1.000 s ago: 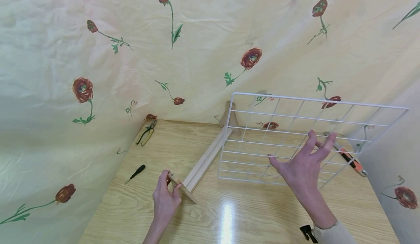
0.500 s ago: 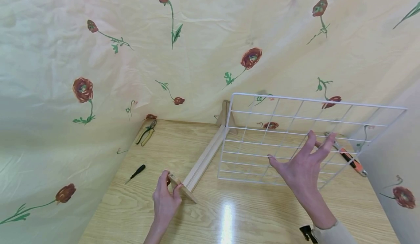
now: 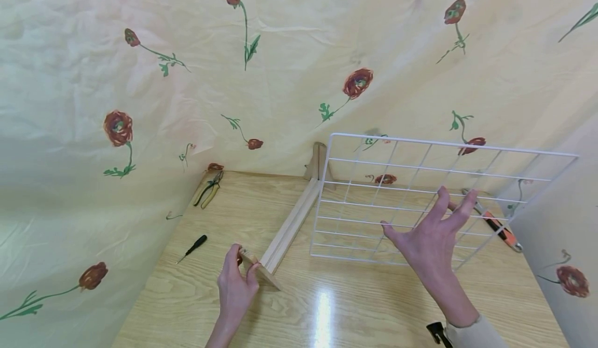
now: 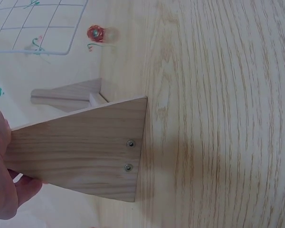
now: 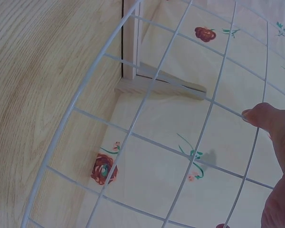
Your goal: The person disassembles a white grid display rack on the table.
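A wooden stand lies lengthwise on the table, its grooved beam point(image 3: 291, 226) joining two tapered end pieces. My left hand point(image 3: 236, 285) pinches the top of the near end piece point(image 4: 80, 147), whose outer face shows two screw heads low down. The far end piece point(image 3: 319, 162) stands upright by the back curtain. To the right, my right hand point(image 3: 432, 239) holds a white wire grid panel point(image 3: 397, 139) tilted up, fingers spread across its wires. In the right wrist view the thumb point(image 5: 263, 116) lies against a wire. The panel's left edge overlaps the far end piece.
Pliers point(image 3: 210, 187) with yellowish handles and a black screwdriver point(image 3: 198, 241) lie at the left. Behind the grid at the right is an adjustable wrench point(image 3: 502, 229) with an orange and black handle. A small black object point(image 3: 437, 331) sits beside the right sleeve. Flowered cloth point(image 3: 280, 78) encloses the table.
The stand's far end has swung slightly left while the near end stays in my left hand. The wire grid has barely shifted, and my right hand keeps its place.
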A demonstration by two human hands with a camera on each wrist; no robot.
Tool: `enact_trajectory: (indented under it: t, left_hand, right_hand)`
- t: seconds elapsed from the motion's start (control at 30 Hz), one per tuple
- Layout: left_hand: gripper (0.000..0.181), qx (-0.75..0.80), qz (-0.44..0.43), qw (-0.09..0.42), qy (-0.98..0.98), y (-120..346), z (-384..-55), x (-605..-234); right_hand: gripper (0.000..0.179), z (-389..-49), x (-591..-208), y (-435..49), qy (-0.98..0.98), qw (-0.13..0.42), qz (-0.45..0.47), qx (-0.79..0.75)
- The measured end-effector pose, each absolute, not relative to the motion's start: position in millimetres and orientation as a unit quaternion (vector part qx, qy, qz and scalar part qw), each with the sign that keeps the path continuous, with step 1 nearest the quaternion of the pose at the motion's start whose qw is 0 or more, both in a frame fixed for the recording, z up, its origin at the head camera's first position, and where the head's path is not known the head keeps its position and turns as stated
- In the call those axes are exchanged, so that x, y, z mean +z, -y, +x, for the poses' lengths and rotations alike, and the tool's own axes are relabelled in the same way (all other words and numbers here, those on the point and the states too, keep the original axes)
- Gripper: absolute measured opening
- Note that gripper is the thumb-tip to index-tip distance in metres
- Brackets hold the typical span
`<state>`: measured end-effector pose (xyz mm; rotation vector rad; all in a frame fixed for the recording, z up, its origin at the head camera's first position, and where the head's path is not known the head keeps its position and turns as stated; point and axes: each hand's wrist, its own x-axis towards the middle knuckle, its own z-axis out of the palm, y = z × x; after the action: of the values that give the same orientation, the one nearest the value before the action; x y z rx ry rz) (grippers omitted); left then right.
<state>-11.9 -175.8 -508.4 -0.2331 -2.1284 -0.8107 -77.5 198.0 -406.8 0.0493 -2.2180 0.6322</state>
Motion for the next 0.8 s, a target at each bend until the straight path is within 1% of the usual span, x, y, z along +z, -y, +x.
enact_trajectory:
  t: [0.37, 0.8]
  left_hand:
    - [0.063, -0.326, -0.071, 0.382, 0.862, 175.5, -8.4, -507.9]
    - [0.059, -0.325, -0.068, 0.391, 0.858, 173.2, -6.9, -506.3]
  right_hand:
    - [0.131, -77.0, -407.5, -198.1, 0.876, 0.412, 0.023, 0.25]
    - [0.131, -76.7, -409.1, -198.6, 0.875, 0.417, 0.024, 0.244]
